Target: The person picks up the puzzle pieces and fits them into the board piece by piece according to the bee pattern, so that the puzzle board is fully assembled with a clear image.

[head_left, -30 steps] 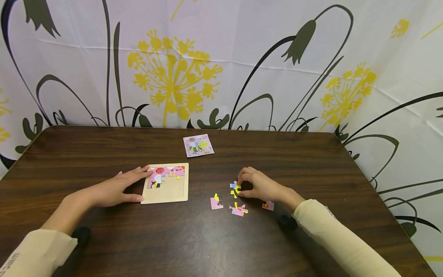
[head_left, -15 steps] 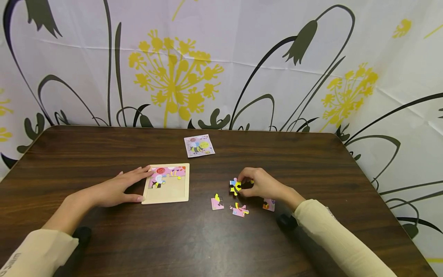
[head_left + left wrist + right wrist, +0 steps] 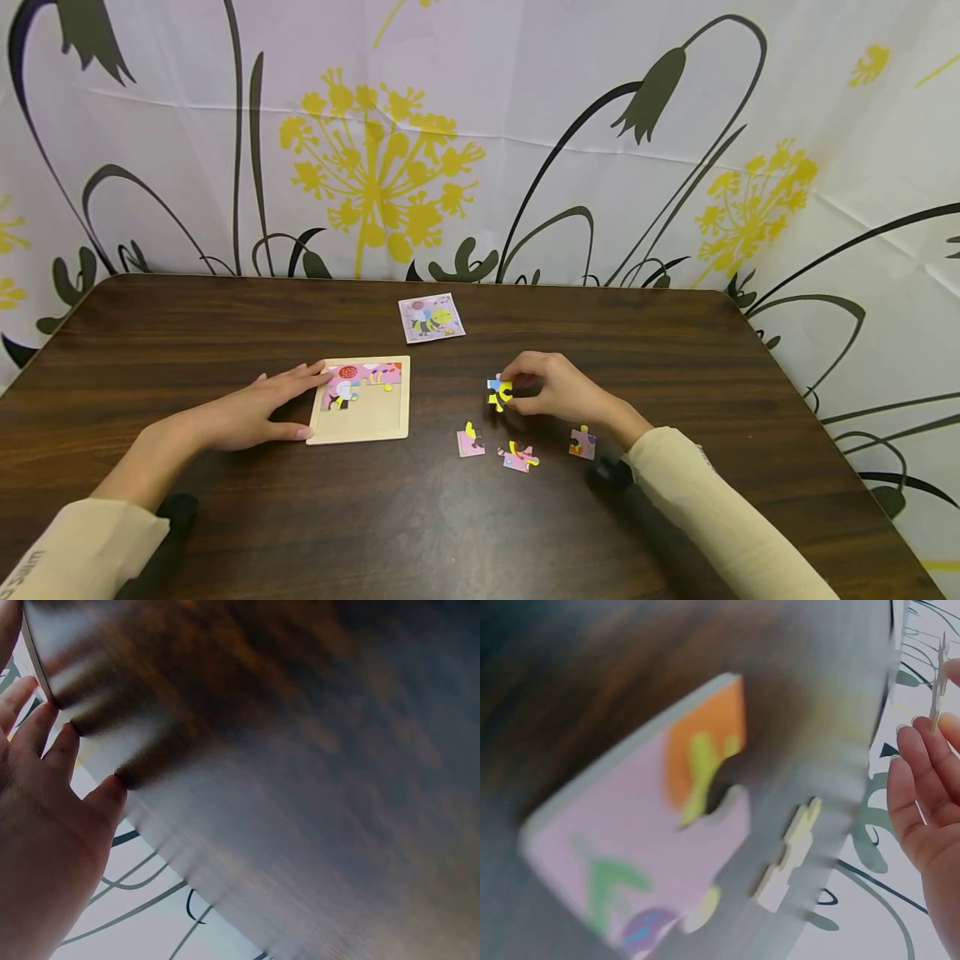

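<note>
My right hand [image 3: 562, 390] pinches a yellow and blue jigsaw piece [image 3: 497, 395] between thumb and fingertips, tilted a little over the table. In the right wrist view the held piece shows edge-on at the far right. My left hand [image 3: 255, 408] lies at the left side of a pale wooden puzzle tray [image 3: 403, 404], fingers extended, fingertips on its upper left rim and thumb at its lower left corner. Joined pink pieces [image 3: 367, 372] fill the tray's top and part of its left side; bare wood shows elsewhere. In the left wrist view the fingers look spread and straight.
Three loose pieces lie near the right hand: a pink and yellow piece [image 3: 471, 441], a pink piece with a red and yellow curve [image 3: 519, 457] and a pink piece with an orange corner [image 3: 630, 825]. Behind the tray lies a bee picture card [image 3: 431, 318]. A patterned curtain [image 3: 555, 167] hangs behind the table.
The right hand has lifted the yellow and blue piece and turned it, shifting slightly left and away from the body. The orange-cornered piece is now fully uncovered. The left hand stays put.
</note>
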Demonstrator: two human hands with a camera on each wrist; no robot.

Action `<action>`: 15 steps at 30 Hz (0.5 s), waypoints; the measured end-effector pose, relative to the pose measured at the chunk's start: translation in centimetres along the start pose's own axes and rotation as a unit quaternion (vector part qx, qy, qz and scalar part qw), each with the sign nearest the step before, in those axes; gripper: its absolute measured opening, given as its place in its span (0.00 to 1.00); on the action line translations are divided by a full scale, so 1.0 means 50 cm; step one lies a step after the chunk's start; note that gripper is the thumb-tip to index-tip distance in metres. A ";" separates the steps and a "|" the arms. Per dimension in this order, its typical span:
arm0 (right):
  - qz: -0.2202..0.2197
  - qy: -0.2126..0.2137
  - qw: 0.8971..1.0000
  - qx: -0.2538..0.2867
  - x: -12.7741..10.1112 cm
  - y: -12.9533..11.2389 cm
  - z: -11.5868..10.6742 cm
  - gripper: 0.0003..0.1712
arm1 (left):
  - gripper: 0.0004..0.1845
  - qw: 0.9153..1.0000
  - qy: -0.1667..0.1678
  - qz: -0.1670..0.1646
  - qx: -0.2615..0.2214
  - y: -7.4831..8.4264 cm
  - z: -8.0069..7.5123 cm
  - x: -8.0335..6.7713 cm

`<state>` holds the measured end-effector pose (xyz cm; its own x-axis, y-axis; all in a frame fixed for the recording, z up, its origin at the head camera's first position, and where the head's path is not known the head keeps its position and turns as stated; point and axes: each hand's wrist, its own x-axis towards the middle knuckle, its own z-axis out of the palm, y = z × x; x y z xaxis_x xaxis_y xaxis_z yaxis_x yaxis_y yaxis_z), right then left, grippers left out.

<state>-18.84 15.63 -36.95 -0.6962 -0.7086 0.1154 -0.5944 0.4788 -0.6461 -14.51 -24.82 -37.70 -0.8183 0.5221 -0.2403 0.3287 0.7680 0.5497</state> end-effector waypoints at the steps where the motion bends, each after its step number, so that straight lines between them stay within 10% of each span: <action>1: -0.003 0.003 1.000 0.003 0.003 0.000 0.000 0.15 | 0.46 1.000 0.000 0.000 -0.001 0.000 0.000 0.000; 15: -0.070 0.017 0.997 0.019 0.071 -0.025 0.013 0.14 | 0.46 1.000 0.002 0.001 -0.002 0.002 -0.001 -0.001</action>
<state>-20.30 12.18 -36.23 -0.6216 -0.7482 0.2320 -0.6714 0.3564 -0.6498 -14.45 -24.78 -37.61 -0.8192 0.5229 -0.2355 0.3295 0.7653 0.5530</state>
